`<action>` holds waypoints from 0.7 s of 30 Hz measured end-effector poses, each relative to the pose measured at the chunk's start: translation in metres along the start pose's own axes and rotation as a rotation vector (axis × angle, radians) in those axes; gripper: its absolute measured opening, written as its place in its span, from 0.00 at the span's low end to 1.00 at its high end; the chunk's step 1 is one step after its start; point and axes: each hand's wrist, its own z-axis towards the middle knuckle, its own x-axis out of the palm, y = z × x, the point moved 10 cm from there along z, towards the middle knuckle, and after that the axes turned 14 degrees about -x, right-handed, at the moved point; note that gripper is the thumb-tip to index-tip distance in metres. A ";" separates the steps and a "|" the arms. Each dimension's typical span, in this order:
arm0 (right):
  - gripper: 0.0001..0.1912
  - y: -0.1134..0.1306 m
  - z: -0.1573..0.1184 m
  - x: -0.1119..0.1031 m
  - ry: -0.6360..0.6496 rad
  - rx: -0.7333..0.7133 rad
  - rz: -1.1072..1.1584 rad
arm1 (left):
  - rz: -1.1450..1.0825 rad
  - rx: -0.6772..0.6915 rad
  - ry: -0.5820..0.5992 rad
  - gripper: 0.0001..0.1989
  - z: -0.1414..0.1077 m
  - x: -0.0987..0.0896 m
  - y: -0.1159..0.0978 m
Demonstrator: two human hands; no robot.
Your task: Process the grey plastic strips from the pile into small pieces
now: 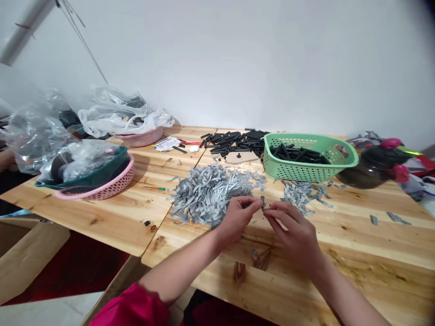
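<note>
Both hands meet over the wooden table, just in front of a large pile of grey strips (200,192). My left hand (238,215) pinches a small dark grey piece (263,199) between thumb and forefinger. The fingertips of my right hand (294,224) are pressed together at the lower end of the same piece. Its exact shape is too small to tell. Silvery rods or rolled bits lie on the right part of the pile. A smaller heap of grey strips (304,194) lies beyond my right hand.
A green basket (306,174) holds black tubes, with more black tubes (234,141) heaped to its left. A dark round pot (369,167) stands at the right. Pink baskets (113,184) with a teal tray (120,163) and plastic bags (90,160) sit at the left.
</note>
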 end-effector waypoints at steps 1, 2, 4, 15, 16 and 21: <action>0.08 -0.006 -0.002 0.000 -0.019 0.067 0.049 | -0.010 -0.004 0.010 0.19 0.000 0.000 0.001; 0.07 -0.016 -0.006 0.001 -0.043 0.166 0.122 | -0.024 -0.009 0.023 0.19 0.001 0.001 0.002; 0.04 -0.040 -0.021 0.008 -0.092 0.420 0.324 | -0.062 -0.022 0.045 0.18 0.002 0.003 0.004; 0.15 -0.060 -0.060 0.049 -0.417 1.025 0.998 | -0.133 0.010 -0.023 0.16 0.000 0.001 0.009; 0.13 -0.060 -0.061 0.050 -0.435 1.052 1.011 | -0.130 0.017 -0.035 0.16 0.000 0.001 0.009; 0.14 -0.058 -0.065 0.057 -0.423 1.123 1.051 | -0.104 0.064 -0.115 0.13 -0.003 -0.003 0.008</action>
